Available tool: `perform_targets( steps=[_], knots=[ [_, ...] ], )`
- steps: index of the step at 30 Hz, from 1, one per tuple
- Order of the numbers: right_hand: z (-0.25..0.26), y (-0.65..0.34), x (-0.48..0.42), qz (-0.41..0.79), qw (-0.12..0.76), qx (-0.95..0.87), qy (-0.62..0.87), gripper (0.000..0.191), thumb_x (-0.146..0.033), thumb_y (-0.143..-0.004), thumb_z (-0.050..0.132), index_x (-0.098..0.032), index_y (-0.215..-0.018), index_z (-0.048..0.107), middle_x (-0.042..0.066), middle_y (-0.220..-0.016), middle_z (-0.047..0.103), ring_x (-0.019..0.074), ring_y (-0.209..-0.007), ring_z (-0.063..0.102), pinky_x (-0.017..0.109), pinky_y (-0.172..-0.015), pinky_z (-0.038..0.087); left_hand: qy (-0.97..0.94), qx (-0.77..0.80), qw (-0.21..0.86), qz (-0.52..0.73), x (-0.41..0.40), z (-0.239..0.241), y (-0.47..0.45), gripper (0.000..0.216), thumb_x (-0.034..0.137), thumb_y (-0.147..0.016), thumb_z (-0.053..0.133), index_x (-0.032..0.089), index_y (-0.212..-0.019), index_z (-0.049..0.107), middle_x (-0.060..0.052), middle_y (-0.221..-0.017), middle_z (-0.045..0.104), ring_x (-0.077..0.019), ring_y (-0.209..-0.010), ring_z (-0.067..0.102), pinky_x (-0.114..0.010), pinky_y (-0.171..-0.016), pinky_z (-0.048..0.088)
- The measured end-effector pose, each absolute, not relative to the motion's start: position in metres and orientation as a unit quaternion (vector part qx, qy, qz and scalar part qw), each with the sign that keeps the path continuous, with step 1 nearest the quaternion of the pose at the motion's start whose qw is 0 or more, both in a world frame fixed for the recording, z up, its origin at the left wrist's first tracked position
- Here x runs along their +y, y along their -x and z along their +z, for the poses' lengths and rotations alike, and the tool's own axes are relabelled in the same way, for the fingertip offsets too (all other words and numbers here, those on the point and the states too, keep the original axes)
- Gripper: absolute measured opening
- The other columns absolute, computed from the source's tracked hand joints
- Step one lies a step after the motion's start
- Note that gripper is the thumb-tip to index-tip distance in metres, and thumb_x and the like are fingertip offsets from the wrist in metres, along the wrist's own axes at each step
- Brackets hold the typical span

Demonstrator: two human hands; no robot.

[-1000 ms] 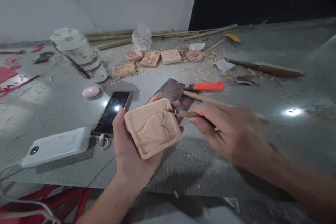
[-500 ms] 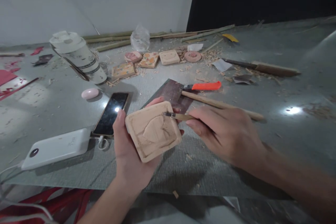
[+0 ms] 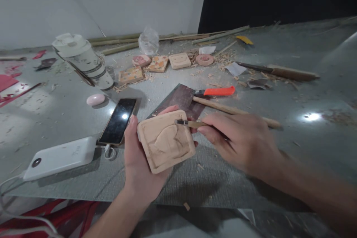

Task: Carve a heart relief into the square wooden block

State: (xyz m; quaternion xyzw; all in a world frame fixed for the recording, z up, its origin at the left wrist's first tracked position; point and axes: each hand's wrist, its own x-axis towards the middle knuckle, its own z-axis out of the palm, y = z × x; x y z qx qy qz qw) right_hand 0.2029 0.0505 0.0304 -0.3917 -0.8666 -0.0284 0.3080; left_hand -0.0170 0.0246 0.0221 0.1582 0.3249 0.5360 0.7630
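My left hand (image 3: 139, 163) holds a square wooden block (image 3: 167, 141) from beneath, thumb along its left edge and fingertips showing behind the far and right edges. The block has a raised rim and a relief shape carved in its sunken face. In my right hand (image 3: 240, 141) is a small carving tool (image 3: 192, 123) with a wooden handle, pinched between thumb and fingers. Its metal tip meets the recess near the block's upper right corner. Beyond the block lie a dark flat sheet (image 3: 178, 98), an orange-handled knife (image 3: 219, 91) and a wooden stick (image 3: 231, 110).
A phone (image 3: 118, 121), a white power bank (image 3: 60, 158) with a cable and a pink oval object (image 3: 95, 99) lie at left. A lidded paper cup (image 3: 89, 65) stands behind. Several carved pieces (image 3: 180, 61), shavings and a dark-bladed tool (image 3: 292, 73) lie farther back.
The block and my left hand have shifted slightly to the right, with the block turned a little. The carving tool has moved very slightly; its tip stays near the upper right corner.
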Motion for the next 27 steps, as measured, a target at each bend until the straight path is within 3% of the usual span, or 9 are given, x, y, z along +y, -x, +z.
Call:
perform_targets(
  steps=[9,20,24,27],
  knots=[
    [0.031,-0.208,0.055,-0.014,0.309,-0.876,0.370,0.041,-0.033,-0.115,0.056,-0.023,-0.075,0.057,-0.005,-0.059,0.053,0.0112,-0.052,0.045,0.032,-0.054,0.028,-0.186,0.313,0.783,0.504,0.020,0.026,0.017,0.076,0.074,-0.111,0.037,0.017,-0.148,0.073,-0.017,-0.122,0.084,-0.0420,-0.120,0.080,-0.058,-0.102,0.067],
    [0.030,-0.210,0.056,-0.016,0.305,-0.883,0.357,0.044,-0.035,-0.117,0.053,-0.021,-0.075,0.058,-0.006,-0.059,0.053,0.0103,-0.052,0.044,0.032,-0.053,0.028,-0.204,0.308,0.794,0.482,0.025,0.030,0.016,0.086,0.071,-0.113,0.015,0.013,-0.136,0.074,-0.020,-0.106,0.084,-0.0363,-0.090,0.084,-0.059,-0.092,0.068],
    [0.029,-0.212,0.062,0.022,0.281,-0.887,0.366,0.043,-0.037,-0.117,0.053,-0.021,-0.078,0.062,-0.005,-0.060,0.054,0.0117,-0.053,0.044,0.033,-0.054,0.027,-0.216,0.339,0.785,0.472,0.028,0.023,0.014,0.082,0.073,-0.113,0.021,0.012,-0.139,0.070,-0.019,-0.104,0.083,-0.0367,-0.091,0.084,-0.057,-0.088,0.069],
    [0.022,-0.217,0.071,0.059,0.236,-0.885,0.397,0.050,-0.046,-0.118,0.051,-0.022,-0.075,0.061,-0.004,-0.059,0.053,0.0135,-0.054,0.043,0.034,-0.056,0.026,-0.264,0.431,0.687,0.522,0.029,0.013,0.021,0.066,0.071,-0.111,0.044,0.017,-0.137,0.071,-0.015,-0.114,0.083,-0.0347,-0.105,0.082,-0.048,-0.096,0.067]
  ],
)
